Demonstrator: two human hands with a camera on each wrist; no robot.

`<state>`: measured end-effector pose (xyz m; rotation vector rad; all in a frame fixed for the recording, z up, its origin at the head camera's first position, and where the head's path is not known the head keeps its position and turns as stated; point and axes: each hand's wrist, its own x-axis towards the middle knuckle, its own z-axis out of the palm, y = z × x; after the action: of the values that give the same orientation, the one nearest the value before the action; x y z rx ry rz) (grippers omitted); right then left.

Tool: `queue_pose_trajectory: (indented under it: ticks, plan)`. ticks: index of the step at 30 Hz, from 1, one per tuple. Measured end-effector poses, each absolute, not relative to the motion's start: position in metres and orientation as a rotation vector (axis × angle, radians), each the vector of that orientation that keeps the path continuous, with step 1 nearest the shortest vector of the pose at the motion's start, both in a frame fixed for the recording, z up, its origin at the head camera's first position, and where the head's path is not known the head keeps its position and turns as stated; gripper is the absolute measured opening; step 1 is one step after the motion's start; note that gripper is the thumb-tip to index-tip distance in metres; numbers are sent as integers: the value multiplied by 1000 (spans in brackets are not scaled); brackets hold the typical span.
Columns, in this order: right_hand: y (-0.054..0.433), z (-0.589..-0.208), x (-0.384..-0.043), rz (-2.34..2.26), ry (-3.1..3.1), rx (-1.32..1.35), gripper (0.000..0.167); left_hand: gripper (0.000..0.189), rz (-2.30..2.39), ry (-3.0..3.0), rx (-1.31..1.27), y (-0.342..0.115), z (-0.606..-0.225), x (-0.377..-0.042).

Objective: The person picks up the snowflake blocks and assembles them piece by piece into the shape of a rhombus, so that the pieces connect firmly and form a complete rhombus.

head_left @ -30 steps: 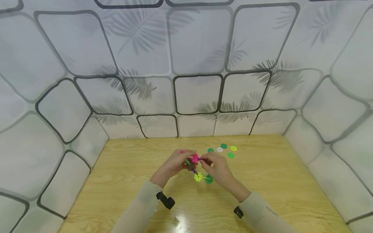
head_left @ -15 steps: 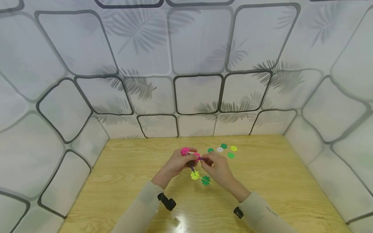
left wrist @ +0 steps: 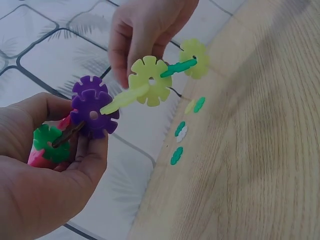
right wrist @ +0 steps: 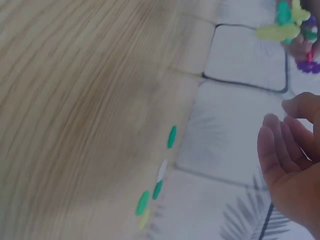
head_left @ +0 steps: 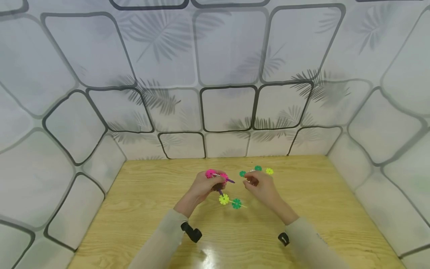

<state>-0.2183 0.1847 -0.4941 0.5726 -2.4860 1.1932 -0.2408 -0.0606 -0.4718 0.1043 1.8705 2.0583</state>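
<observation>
My left hand (head_left: 201,188) grips a linked chain of notched, flower-shaped plastic discs, held up over the table. Pink discs (head_left: 210,173) sit by its thumb, and a purple disc (head_left: 231,181) juts out edge-on to the right. Below hang a yellow disc (head_left: 224,199) and a dark green disc (head_left: 236,203). In the left wrist view, purple discs (left wrist: 94,115) are at the fingertips, while the palm side is partly hidden. My right hand (right wrist: 292,160) is away from the chain with fingers loosely bent and nothing between them. From the head view it overlaps the loose discs.
Loose discs lie toward the table's back: green (head_left: 242,173), another green (head_left: 258,168), yellow (head_left: 269,171), plus white (right wrist: 162,170) and light green (right wrist: 142,203) ones in the right wrist view. Patterned fabric walls (head_left: 228,108) rise behind and beside the wooden table (head_left: 151,194).
My right hand has let go of the purple disc on the chain and moved right, over the loose discs. The left hand keeps its grip; the chain's hanging end has swung slightly.
</observation>
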Motion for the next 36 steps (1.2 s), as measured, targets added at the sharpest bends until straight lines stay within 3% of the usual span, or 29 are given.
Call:
queue_pose_trajectory:
  ticks: [16,36]
  plan:
    - [235,-518,-240,1162,-2732,186,26,43,2106,1826,73,-62,-475,-242]
    - [266,-545,-255,1048,-2896,132,46,38,2098,1892,41,-64,-474,-241]
